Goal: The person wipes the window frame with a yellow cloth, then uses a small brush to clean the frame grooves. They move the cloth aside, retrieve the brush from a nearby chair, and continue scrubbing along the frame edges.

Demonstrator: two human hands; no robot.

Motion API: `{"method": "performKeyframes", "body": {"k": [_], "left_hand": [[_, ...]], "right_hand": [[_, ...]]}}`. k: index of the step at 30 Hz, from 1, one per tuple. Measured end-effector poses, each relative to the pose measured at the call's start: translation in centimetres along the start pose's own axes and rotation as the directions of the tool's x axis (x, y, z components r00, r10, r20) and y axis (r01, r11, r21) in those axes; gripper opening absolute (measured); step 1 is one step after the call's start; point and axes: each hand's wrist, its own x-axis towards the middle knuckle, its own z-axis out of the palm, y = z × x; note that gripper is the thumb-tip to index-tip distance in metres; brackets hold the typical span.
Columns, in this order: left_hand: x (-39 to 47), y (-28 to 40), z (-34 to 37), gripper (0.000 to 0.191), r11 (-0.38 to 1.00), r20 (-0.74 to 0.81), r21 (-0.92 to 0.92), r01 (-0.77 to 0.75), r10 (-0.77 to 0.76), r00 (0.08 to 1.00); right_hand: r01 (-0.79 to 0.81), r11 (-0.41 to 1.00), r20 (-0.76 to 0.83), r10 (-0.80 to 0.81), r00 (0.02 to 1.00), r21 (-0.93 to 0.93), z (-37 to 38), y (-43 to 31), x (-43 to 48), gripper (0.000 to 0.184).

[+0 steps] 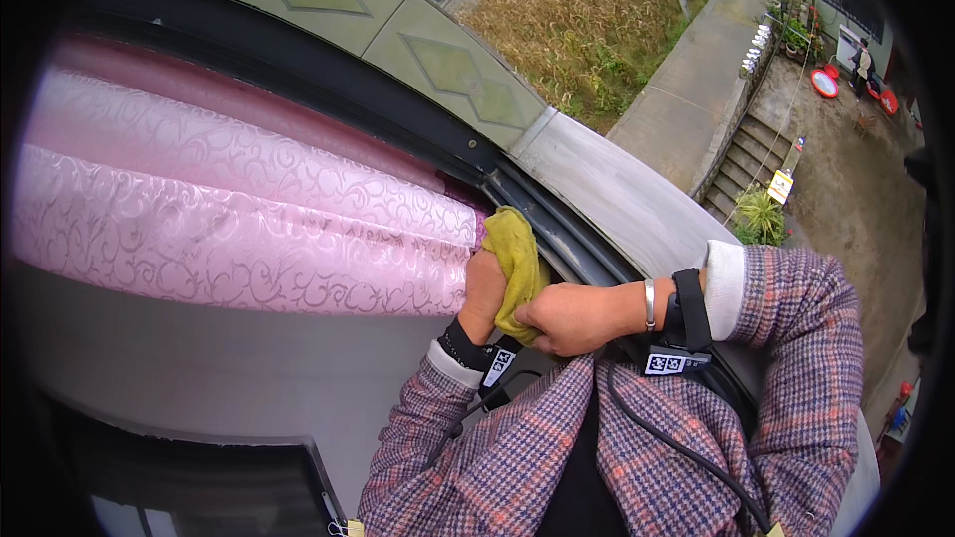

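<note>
A yellow-green cloth (517,265) is bunched between my two hands at the dark metal window frame (571,235). My left hand (483,289) lies against the cloth's left side, partly covered by it, close to the end of the pink patterned curtain (246,231). From the right, my right hand (571,317) grips the cloth's lower edge with its fingers curled. The lower part of the window track is hidden behind my hands and forearm. Straps with small devices are worn on both wrists, and a silver bracelet is on the right one.
A pale stone sill (597,186) and a tiled outer wall (455,74) border the frame. Far below lie a concrete yard (843,186) with steps (746,156), potted plants and a person (862,68) standing near red basins. A black cable (671,440) runs across my checked jacket.
</note>
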Motion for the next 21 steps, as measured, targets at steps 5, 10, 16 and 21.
{"method": "performKeyframes", "body": {"k": [5, 10, 16, 21], "left_hand": [[3.1, -1.4, -1.3, 0.027, 0.977, -0.057, 0.205, -0.066, 0.079, 0.995], [5.2, -3.5, -0.9, 0.026, 0.951, -0.066, 0.294, -0.095, 0.12, 0.991], [4.4, -1.6, -0.5, 0.015, 0.975, -0.02, 0.221, -0.003, 0.008, 1.0], [3.1, -1.3, -0.4, 0.024, 0.947, -0.078, 0.309, -0.093, 0.122, 0.989]], "right_hand": [[-0.027, 0.996, -0.117, 0.017, 0.993, -0.083, 0.5, 0.6, 0.0, 0.019], [-0.023, 0.996, -0.187, 0.006, 0.982, -0.085, 0.6, 1.1, 0.1, 0.018], [-0.027, 0.998, -0.006, 0.027, 1.0, 0.049, 0.5, 0.4, 0.2, 0.021], [-0.028, 0.997, 0.011, 0.027, 1.0, 0.077, 0.5, 0.5, 0.1, 0.022]]}}
